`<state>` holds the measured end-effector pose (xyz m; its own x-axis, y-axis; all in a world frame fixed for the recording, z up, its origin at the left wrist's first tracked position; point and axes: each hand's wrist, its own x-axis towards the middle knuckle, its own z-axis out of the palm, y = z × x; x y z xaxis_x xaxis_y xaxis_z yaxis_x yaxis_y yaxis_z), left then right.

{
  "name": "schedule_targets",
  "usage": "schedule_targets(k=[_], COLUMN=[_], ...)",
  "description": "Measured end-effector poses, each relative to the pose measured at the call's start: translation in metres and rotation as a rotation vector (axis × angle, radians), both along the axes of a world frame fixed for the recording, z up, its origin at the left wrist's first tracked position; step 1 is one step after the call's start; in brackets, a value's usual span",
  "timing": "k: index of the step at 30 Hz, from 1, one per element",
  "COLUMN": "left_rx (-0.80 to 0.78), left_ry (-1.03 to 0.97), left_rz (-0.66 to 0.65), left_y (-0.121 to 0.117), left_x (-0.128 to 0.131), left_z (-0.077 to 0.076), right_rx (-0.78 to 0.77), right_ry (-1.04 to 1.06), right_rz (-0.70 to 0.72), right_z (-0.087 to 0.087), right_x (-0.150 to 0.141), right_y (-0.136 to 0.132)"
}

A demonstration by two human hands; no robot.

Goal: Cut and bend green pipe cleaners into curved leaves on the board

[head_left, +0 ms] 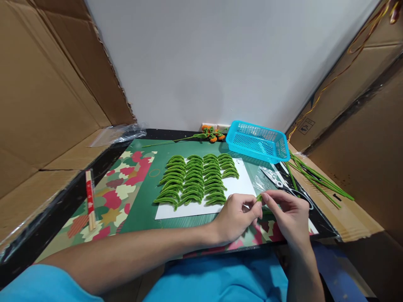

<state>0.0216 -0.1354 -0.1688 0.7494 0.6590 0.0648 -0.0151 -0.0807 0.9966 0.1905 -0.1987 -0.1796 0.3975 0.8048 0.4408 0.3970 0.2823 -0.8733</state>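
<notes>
My left hand (241, 214) and my right hand (288, 212) meet near the table's front edge, both pinching a short green pipe cleaner (259, 197). Most of it is hidden by my fingers. Left of my hands lies a white sheet (234, 195). Four columns would be too exact to count; several columns of curved green pipe-cleaner pieces (192, 180) rest on it, stacked in neat rows. Scissors (275, 180) with dark handles lie just beyond my right hand, partly covered by it.
A blue plastic basket (258, 142) stands at the back right. Orange pipe-cleaner flowers (213, 133) lie at the back. Long green stems (317, 176) spread over cardboard at right. Wrapped chopsticks (90, 199) lie at left. Cardboard walls (47, 75) flank the table.
</notes>
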Motion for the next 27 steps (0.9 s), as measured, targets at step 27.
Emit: schedule_targets(k=[27], left_rx=[0.034], left_ry=[0.03], left_rz=[0.1], left_y=[-0.006], left_x=[-0.001], left_z=[0.002], right_rx=[0.124], right_ry=[-0.513], right_rz=[0.058], right_z=[0.005], right_x=[-0.007], right_y=[-0.003])
